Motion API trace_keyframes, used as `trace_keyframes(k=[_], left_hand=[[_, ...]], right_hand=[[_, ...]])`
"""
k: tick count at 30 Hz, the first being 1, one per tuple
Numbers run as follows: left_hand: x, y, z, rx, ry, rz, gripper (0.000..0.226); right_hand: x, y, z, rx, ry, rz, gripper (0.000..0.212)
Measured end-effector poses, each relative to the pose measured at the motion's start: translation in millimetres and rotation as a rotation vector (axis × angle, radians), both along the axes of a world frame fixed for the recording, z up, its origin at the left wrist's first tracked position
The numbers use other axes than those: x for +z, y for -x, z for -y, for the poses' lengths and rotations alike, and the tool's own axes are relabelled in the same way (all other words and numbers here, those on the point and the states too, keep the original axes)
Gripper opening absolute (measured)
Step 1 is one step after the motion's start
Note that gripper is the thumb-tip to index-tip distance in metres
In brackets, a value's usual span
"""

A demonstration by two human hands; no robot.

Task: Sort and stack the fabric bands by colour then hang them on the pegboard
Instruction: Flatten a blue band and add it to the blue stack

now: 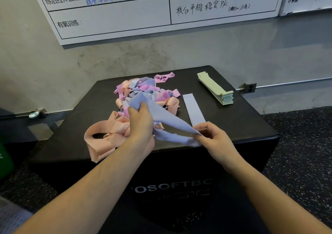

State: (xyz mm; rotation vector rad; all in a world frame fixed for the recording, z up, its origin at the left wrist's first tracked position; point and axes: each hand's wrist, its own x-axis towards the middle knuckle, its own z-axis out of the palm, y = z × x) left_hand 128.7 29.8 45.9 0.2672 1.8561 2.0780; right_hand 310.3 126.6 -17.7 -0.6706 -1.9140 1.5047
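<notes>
While both hands stretch a lavender band (167,124) above the black box (242,124), the sorting is only partly done.
Left hand (141,124) grips the band's far end, fingers curled round it; right hand (213,140) pinches its near end. Left lies the mixed pile (143,93) of pink, peach and lavender bands; right of it one flat lavender band (193,108), and farther right the stacked green bands (215,88).

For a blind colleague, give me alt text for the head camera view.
Two hands, left hand and right hand, stretch a lavender band over a black box. Behind lie a mixed pile, one flat lavender band and a green stack.
</notes>
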Motion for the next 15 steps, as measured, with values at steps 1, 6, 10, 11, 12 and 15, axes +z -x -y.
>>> trace_keyframes(k=[1,6,10,11,12,15], left_hand=[[1,1,-2,-0.009,0.000,0.022,0.038],[-3,8,4,0.017,0.024,-0.091,0.039],[-6,2,8,-0.053,0.034,-0.084,0.030],[-5,-2,8,-0.076,0.019,-0.071,0.026],[-3,-7,7,-0.104,-0.003,-0.063,0.024],[5,-17,3,-0.101,-0.107,-0.009,0.020]], right_hand=[[-2,0,-3,-0.021,0.002,0.014,0.018],[-15,-8,-11,-0.209,0.220,-0.015,0.004],[-12,2,8,-0.062,0.261,-0.042,0.021],[-9,7,14,-0.007,0.240,-0.041,0.026],[-7,12,19,0.047,0.209,-0.028,0.030],[-7,26,29,0.139,0.084,0.088,0.037]])
